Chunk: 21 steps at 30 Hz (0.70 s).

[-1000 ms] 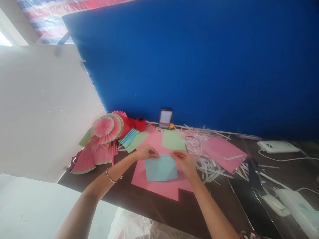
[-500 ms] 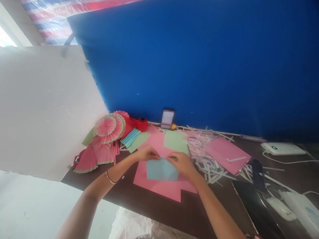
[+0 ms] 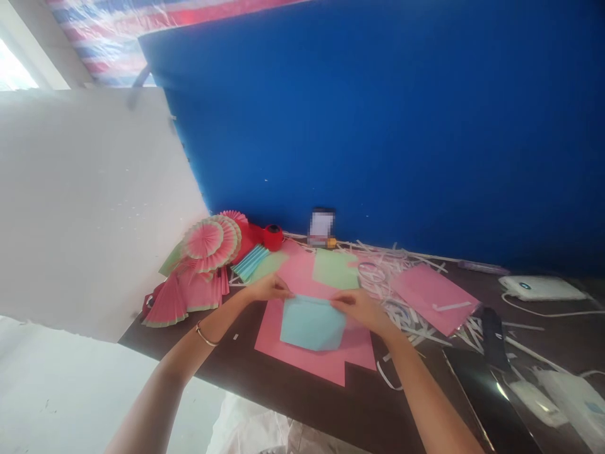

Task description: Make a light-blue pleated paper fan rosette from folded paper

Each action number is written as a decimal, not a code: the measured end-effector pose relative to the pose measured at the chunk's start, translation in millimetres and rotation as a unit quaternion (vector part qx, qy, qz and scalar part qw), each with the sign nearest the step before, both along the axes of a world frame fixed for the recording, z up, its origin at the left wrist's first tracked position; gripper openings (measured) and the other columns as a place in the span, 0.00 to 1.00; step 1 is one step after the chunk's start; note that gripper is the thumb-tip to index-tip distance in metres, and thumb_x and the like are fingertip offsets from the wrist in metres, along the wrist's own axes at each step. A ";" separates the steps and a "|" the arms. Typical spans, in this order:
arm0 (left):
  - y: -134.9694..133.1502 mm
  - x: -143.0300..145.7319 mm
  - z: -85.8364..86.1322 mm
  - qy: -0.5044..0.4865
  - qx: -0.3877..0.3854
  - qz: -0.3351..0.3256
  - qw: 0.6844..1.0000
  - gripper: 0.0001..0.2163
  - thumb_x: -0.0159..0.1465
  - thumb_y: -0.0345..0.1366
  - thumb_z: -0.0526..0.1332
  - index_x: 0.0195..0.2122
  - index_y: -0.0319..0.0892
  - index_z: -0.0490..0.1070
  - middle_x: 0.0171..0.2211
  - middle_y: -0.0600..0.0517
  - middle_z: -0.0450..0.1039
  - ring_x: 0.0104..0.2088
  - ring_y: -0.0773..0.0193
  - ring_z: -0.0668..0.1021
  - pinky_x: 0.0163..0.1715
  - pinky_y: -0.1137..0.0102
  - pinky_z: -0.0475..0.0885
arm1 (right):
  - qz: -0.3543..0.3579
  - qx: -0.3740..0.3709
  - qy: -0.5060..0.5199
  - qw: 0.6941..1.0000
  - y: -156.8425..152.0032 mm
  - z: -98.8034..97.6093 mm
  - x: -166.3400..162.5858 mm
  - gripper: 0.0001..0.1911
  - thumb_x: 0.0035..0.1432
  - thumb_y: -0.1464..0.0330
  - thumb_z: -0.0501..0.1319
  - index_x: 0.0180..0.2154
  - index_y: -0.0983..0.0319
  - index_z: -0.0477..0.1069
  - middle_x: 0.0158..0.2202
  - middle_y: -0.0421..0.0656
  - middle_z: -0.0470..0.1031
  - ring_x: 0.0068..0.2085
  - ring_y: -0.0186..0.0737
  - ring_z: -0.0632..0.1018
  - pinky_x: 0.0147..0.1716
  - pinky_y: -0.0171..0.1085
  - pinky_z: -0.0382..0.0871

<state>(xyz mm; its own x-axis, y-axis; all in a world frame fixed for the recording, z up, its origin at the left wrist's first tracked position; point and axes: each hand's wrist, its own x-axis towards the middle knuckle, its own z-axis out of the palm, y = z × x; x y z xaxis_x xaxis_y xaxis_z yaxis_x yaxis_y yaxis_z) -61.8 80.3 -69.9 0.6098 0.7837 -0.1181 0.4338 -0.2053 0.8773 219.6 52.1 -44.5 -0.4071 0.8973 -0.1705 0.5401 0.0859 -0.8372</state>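
Observation:
A light blue sheet of paper [image 3: 312,325] is held by its far edge above pink sheets [image 3: 302,371] on the dark table. My left hand [image 3: 270,289] pinches its far left corner between thumb and fingers. Near the far right corner, my right hand [image 3: 360,306] grips the same edge with closed fingers. A narrow strip along that far edge looks folded. Just beyond my hands lie a pale green sheet [image 3: 334,269] and a pleated blue paper [image 3: 250,262].
Pink and green pleated paper fans [image 3: 203,238] stand at the left beside a red tape roll [image 3: 273,238]. White paper strips [image 3: 416,329] and a pink packet [image 3: 435,299] lie at right. A black tablet [image 3: 486,394] and white power bank [image 3: 541,287] sit farther right.
My hands have moved apart along the blue paper's far edge, the left leftward and the right rightward. More of the paper's near part shows. The view has shifted slightly.

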 end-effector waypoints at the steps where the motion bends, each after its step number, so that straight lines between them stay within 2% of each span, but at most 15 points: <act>1: 0.5 -0.5 -2.8 0.005 0.008 0.004 1.000 0.19 0.54 0.49 0.60 0.24 0.33 0.75 0.21 0.51 0.72 0.23 0.68 0.71 0.25 0.75 0.64 | -0.004 0.004 -0.002 1.000 0.4 -2.9 -0.3 0.14 0.50 0.58 0.59 0.29 0.61 0.76 0.33 0.44 0.78 0.36 0.43 0.76 0.37 0.39 0.68; 3: 1.4 -1.9 -7.9 0.014 0.020 0.010 1.000 0.19 0.54 0.49 0.60 0.26 0.33 0.76 0.23 0.51 0.73 0.25 0.67 0.71 0.26 0.74 0.65 | -0.009 0.012 -0.007 1.000 0.8 -7.6 -1.4 0.13 0.50 0.59 0.58 0.29 0.61 0.75 0.33 0.44 0.79 0.36 0.43 0.77 0.37 0.38 0.68; 7: 2.8 -3.5 -10.9 0.048 0.005 0.009 0.999 0.21 0.53 0.49 0.62 0.40 0.36 0.74 0.29 0.49 0.76 0.28 0.65 0.74 0.28 0.74 0.66 | -0.016 0.029 -0.036 0.999 2.5 -13.8 -4.2 0.13 0.51 0.60 0.57 0.29 0.61 0.75 0.34 0.44 0.79 0.36 0.44 0.77 0.37 0.38 0.68; 9: 3.6 -3.0 -7.8 0.076 0.030 -0.012 0.997 0.20 0.55 0.48 0.61 0.40 0.36 0.74 0.30 0.49 0.77 0.28 0.65 0.74 0.28 0.74 0.67 | -0.012 0.042 -0.059 0.997 5.2 -16.4 -5.0 0.14 0.52 0.61 0.56 0.34 0.60 0.76 0.38 0.44 0.78 0.38 0.44 0.77 0.38 0.38 0.69; 12: 4.1 -1.6 0.2 0.110 0.169 -0.030 0.979 0.14 0.60 0.44 0.56 0.35 0.39 0.76 0.34 0.47 0.77 0.34 0.63 0.76 0.37 0.71 0.68 | 0.027 0.115 -0.113 0.987 9.9 -17.3 -4.6 0.13 0.55 0.64 0.54 0.38 0.59 0.75 0.39 0.45 0.78 0.39 0.44 0.77 0.39 0.41 0.68; 14: 2.3 -1.5 5.0 0.115 0.291 -0.006 0.950 0.12 0.63 0.40 0.54 0.36 0.42 0.75 0.41 0.47 0.75 0.42 0.61 0.75 0.46 0.65 0.65 | 0.044 0.230 -0.145 0.961 10.7 -16.2 -2.9 0.13 0.58 0.66 0.52 0.36 0.59 0.75 0.38 0.46 0.78 0.40 0.45 0.76 0.42 0.45 0.66; 16: -2.6 -2.6 6.1 0.113 0.383 0.020 0.916 0.11 0.64 0.37 0.52 0.38 0.43 0.73 0.45 0.46 0.73 0.46 0.60 0.73 0.51 0.60 0.62 | 0.035 0.350 -0.163 0.922 7.9 -16.3 -0.1 0.14 0.60 0.68 0.50 0.38 0.59 0.74 0.40 0.47 0.76 0.45 0.47 0.73 0.46 0.48 0.63; 18: -10.4 -4.8 1.2 0.117 0.427 0.030 0.896 0.11 0.65 0.36 0.50 0.38 0.44 0.72 0.42 0.46 0.73 0.44 0.61 0.73 0.50 0.59 0.63 | 0.022 0.420 -0.179 0.889 1.3 -21.2 2.5 0.15 0.61 0.70 0.49 0.41 0.59 0.73 0.43 0.48 0.75 0.49 0.47 0.70 0.49 0.49 0.60; 21: -23.8 -8.5 -17.0 0.129 0.449 0.015 0.884 0.10 0.65 0.35 0.50 0.38 0.43 0.71 0.34 0.47 0.73 0.38 0.63 0.74 0.47 0.61 0.67 | 0.063 0.444 -0.202 0.871 -12.6 -38.8 2.2 0.18 0.60 0.76 0.47 0.43 0.58 0.71 0.41 0.47 0.75 0.47 0.44 0.71 0.48 0.47 0.59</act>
